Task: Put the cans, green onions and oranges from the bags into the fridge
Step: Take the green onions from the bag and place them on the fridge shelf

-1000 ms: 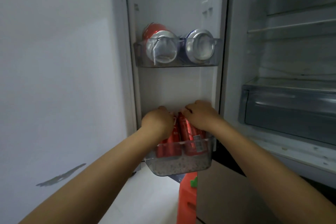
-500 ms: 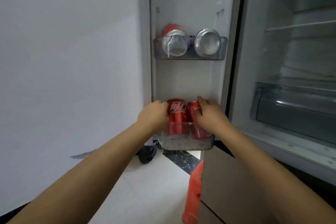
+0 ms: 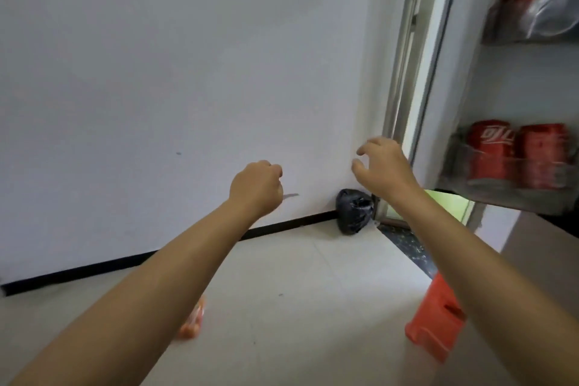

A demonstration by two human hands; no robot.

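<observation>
Two red cans [image 3: 518, 155] stand upright in the lower door bin [image 3: 501, 197] of the open fridge at the right edge. Another red can [image 3: 545, 1] lies on its side in the upper door bin [image 3: 501, 37]. My left hand [image 3: 255, 188] hovers in front of the white wall, fingers curled, holding nothing. To its right, my right hand [image 3: 380, 166] floats beside the fridge door's edge with loosely bent fingers, also empty. Both hands are left of the bins and touch nothing. An orange bag [image 3: 192, 320] peeks out under my left forearm on the floor.
A black plastic bag [image 3: 354, 211] sits on the floor in the corner where the wall meets the fridge door. A red plastic stool [image 3: 435, 323] stands on the pale tiles under my right forearm. A black baseboard [image 3: 125, 262] runs along the wall.
Both hands have let go of the two cans in the lower door bin and drawn back to the left. The view has swung left toward the wall and floor.
</observation>
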